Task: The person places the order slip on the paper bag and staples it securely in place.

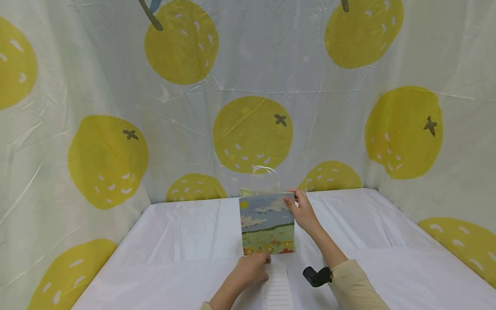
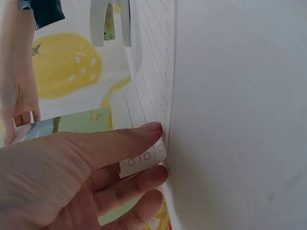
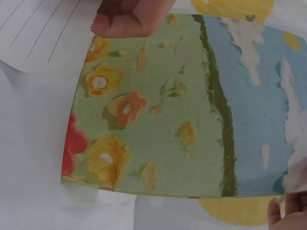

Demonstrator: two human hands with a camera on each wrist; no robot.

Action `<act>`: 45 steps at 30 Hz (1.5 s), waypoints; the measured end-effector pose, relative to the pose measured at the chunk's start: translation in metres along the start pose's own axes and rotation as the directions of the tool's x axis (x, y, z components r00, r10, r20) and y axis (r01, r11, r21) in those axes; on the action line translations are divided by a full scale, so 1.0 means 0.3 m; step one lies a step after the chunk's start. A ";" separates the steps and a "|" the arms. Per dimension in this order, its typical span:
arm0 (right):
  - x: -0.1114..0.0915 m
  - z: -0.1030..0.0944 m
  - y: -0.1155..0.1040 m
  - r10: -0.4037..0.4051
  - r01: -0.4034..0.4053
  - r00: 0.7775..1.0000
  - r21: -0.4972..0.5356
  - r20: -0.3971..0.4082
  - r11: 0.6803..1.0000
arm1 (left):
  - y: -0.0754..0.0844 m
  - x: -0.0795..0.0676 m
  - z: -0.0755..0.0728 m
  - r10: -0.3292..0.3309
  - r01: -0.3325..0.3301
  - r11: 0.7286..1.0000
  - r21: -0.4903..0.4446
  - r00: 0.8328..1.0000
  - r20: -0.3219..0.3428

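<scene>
A small paper gift bag (image 1: 267,221) with a painted meadow, flowers and blue sky stands upright in the middle, its white cord handles (image 1: 265,168) on top. My right hand (image 1: 304,211) grips its upper right edge, the thumb on the front. In the right wrist view the printed front (image 3: 163,105) fills most of the picture. My left hand (image 1: 251,269) is at the bag's lower edge. Between thumb and fingers it pinches the end of a long lined paper strip (image 2: 144,103) with small checkboxes. The strip (image 1: 277,288) runs toward me over the white cloth.
A white cloth covers the table (image 1: 186,232). Behind and at both sides hangs a curtain (image 1: 306,107) with large yellow fruit. A black wrist camera (image 1: 317,276) juts from my right sleeve. At the top of the left wrist view is a pale two-pronged thing (image 2: 98,24).
</scene>
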State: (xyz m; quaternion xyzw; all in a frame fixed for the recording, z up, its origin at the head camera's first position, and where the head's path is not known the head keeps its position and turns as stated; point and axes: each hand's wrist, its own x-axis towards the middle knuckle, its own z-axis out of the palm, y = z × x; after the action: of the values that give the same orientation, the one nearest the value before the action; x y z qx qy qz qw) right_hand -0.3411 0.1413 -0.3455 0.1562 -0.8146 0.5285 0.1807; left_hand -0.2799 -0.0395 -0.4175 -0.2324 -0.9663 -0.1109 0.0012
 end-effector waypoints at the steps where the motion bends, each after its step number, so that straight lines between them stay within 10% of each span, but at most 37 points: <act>1: -0.001 0.000 -0.001 0.003 -0.003 1.000 -0.002 -0.002 1.000 | -0.001 0.001 -0.001 0.000 0.000 1.000 -0.010 1.000 0.009; 13: -0.013 0.000 -0.007 0.074 -0.075 0.997 0.052 0.023 0.996 | -0.010 0.016 -0.021 0.044 -0.028 0.958 -0.285 0.998 0.047; 27: -0.014 0.012 0.005 0.084 -0.086 0.996 0.084 0.021 0.993 | -0.016 0.027 -0.047 0.016 -0.099 0.894 -0.437 0.982 -0.189; 31: -0.010 0.011 0.005 0.081 -0.081 0.997 0.083 0.015 0.993 | -0.020 0.030 -0.063 0.010 -0.153 0.892 -0.426 0.948 -0.319; 37: -0.006 0.014 0.000 0.071 -0.071 0.997 0.075 0.002 0.995 | -0.018 0.034 -0.079 0.019 -0.281 0.858 -0.430 0.854 -0.521; 45: -0.008 0.021 -0.012 0.070 -0.069 0.997 0.055 -0.020 0.996 | -0.008 0.045 -0.097 -0.053 -0.291 0.831 -0.474 0.807 -0.588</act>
State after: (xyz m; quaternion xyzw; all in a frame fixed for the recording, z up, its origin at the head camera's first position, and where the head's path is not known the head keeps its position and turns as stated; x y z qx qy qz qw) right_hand -0.3383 0.1344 -0.3461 0.1270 -0.8030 0.5579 0.1667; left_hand -0.2944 -0.0417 -0.3890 -0.2410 -0.8298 -0.4446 0.2359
